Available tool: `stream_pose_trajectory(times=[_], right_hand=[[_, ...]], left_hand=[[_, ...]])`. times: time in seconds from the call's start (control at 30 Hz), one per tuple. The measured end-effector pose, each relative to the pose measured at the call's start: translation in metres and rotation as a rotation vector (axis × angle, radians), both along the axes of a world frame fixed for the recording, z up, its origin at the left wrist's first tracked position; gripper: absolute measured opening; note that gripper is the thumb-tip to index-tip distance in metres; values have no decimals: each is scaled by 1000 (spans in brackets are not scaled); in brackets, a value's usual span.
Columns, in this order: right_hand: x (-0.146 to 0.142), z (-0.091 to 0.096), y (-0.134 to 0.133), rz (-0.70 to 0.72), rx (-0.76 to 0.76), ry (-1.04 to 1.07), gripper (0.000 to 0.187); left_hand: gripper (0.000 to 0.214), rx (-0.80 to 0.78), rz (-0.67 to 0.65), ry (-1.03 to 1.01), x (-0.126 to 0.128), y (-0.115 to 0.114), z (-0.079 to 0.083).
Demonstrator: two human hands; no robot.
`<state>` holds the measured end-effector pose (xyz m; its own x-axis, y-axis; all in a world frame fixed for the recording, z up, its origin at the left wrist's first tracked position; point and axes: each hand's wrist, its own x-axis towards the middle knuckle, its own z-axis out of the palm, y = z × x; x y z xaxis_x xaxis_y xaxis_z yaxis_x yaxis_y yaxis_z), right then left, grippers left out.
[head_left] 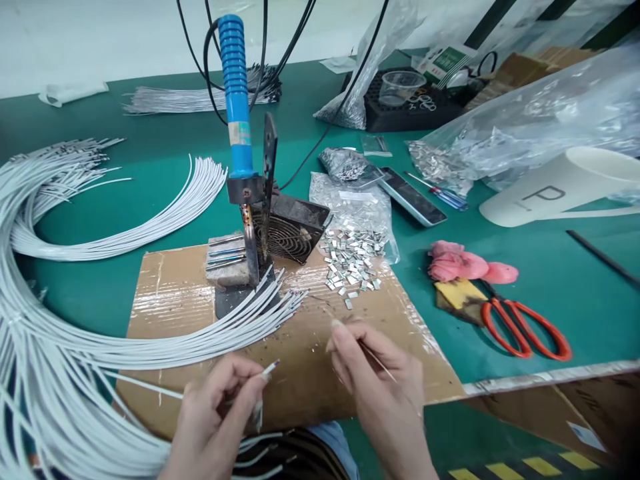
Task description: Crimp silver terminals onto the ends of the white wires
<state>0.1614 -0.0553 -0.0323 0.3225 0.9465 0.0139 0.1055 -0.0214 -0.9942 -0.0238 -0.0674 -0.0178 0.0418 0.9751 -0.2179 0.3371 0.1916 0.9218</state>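
Between the thumb and fingers of my left hand [217, 417] is a white cable [271, 368], its tip dark and pointing right. A small pale, translucent scrap hangs below those fingers; I cannot make out what it is. My right hand [383, 387] pinches a thin needle-like rod [383, 367], apart from the cable. A thick bundle of white cables [200, 343] sweeps in from the left over the cardboard sheet [320, 373]. Behind it, a soldering iron [234, 87] with a blue handle stands tip down in a holder.
Small metal pieces [353, 263] are scattered behind my right hand, beside a small fan [293, 230]. Scissors [530, 327] with red handles, a phone [414, 197] and a white cup [555, 187] lie to the right. Black cords [345, 100] hang above the table.
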Motion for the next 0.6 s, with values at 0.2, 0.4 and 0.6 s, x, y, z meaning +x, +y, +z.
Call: stream_pose_trajectory(times=[0.2,0.4,0.6], right_hand=[[-26,-5,0,284,-48,349,10],[-40,-2,2,359,-129,601,9],[-41,-5,2,346,-83,577,8]], left_hand=[[51,-384,148,-383,-3,12,15],[48,-461,161,-503,-4,10,17],[48,-496,152,-527,-5,8,17]])
